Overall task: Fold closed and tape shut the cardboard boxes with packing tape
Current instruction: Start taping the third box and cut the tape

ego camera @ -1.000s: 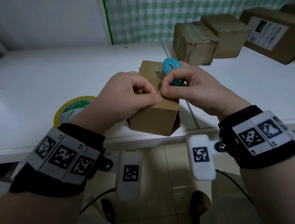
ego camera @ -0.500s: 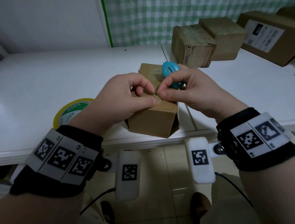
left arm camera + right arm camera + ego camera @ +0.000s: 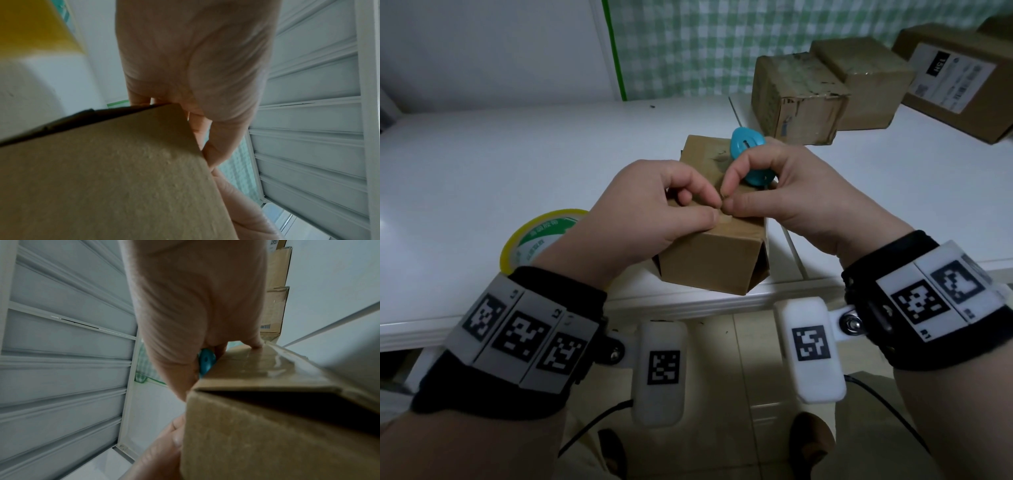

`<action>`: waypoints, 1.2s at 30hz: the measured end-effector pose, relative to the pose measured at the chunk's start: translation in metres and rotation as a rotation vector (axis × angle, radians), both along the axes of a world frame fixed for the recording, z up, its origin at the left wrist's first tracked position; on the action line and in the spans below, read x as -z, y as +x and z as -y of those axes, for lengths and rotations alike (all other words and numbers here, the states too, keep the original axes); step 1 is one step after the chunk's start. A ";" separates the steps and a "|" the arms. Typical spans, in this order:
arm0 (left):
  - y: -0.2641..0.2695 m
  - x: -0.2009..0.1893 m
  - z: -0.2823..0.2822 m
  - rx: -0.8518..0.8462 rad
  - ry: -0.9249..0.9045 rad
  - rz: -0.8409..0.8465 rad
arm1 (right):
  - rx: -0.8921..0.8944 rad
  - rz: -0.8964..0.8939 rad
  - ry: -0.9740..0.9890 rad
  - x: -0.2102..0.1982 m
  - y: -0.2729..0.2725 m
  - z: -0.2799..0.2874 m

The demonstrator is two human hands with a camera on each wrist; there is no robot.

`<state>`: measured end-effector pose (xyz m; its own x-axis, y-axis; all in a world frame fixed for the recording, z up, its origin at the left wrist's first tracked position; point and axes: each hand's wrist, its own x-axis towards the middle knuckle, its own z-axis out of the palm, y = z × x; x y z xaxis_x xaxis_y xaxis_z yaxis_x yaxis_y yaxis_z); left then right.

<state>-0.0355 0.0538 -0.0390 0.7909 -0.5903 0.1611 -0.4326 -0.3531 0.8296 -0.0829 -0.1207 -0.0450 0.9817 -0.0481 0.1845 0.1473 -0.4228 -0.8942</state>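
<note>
A small brown cardboard box (image 3: 709,260) stands at the white table's front edge, one side flap gaping on its right. My left hand (image 3: 714,210) curls over the box's near top edge (image 3: 102,178), thumb pressing on a strip of clear tape (image 3: 726,219). Fingertip to fingertip with it, my right hand (image 3: 726,202) pinches at the tape end with thumb and forefinger. Its other fingers hold a blue tape cutter (image 3: 746,147), which the right wrist view shows against the box top (image 3: 206,361). Glossy tape (image 3: 277,363) runs along the top of the box (image 3: 267,434).
A yellow-and-green tape roll (image 3: 534,236) lies flat on the table (image 3: 517,154) behind my left wrist. Two taped brown boxes (image 3: 798,99) (image 3: 866,78) and a larger labelled box (image 3: 955,82) stand at the back right. Tiled floor lies below the table edge.
Both hands stay on the box's near top edge. The pinching fingertips have shifted only slightly, and the right forefinger now arches higher over the tape end.
</note>
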 end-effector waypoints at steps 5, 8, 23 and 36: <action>0.000 -0.001 0.000 -0.003 0.009 -0.008 | -0.017 -0.014 0.022 -0.002 0.000 -0.001; -0.001 -0.001 0.000 -0.004 0.017 -0.005 | -0.041 -0.023 0.027 -0.003 0.000 0.000; 0.000 -0.001 0.000 -0.008 -0.009 0.005 | -0.074 -0.021 0.172 0.000 0.000 0.003; 0.003 0.002 0.000 -0.005 -0.014 -0.008 | -0.075 -0.026 0.159 -0.001 -0.002 0.002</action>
